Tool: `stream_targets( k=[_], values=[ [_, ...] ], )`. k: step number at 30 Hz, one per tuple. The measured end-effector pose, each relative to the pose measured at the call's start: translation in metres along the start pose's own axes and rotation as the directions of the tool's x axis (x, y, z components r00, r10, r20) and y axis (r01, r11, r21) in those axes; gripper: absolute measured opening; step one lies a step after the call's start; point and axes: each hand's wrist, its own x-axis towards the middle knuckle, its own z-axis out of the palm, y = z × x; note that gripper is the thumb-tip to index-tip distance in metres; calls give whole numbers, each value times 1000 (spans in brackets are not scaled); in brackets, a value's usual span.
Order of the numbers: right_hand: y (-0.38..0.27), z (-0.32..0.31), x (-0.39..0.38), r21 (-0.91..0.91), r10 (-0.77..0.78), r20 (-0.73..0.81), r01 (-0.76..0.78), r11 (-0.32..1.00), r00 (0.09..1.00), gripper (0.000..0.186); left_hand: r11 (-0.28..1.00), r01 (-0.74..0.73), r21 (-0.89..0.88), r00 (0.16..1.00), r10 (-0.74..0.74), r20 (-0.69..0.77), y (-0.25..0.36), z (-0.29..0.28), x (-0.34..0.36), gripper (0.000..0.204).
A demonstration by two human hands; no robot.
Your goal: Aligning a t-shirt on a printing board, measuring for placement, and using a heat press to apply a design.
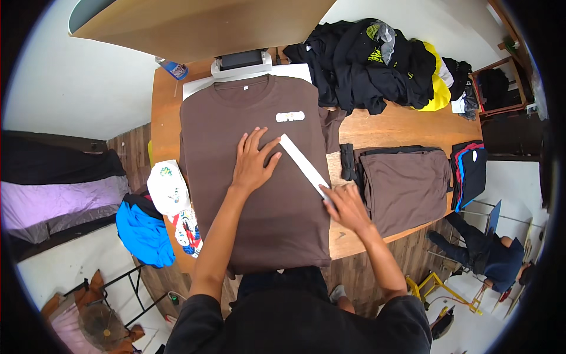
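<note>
A brown T-shirt (pixel 247 224) lies spread on the wooden table, with a white patch-like print (pixel 289 116) on the right side of its chest. My left hand (pixel 254 159) rests on the shirt with fingers spread, its index fingertip beside the upper end of a white strip (pixel 300 160). The strip lies diagonally below the print. My right hand (pixel 345 206) pinches the strip's lower end at the shirt's right edge.
Behind are a board (pixel 194 23), white device (pixel 239 69), bottle (pixel 175 69) and black clothing heap (pixel 359 65). Folded shirts (pixel 404 183) lie right, white caps (pixel 168 180) and blue fabric (pixel 141 233) left. Another person (pixel 501 265) sits at lower right.
</note>
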Motion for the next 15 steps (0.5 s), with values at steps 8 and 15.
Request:
stream_targets(
  k=[8,15],
  values=[
    [84,-26,51,-79,129,-80,-136,988,988,39,995,87,53,996,-87,-15,5,6,2,45],
    [110,-22,81,-43,146,-172,-155,987,974,34,993,101,66,995,-101,-5,6,7,4,47]
  ],
)
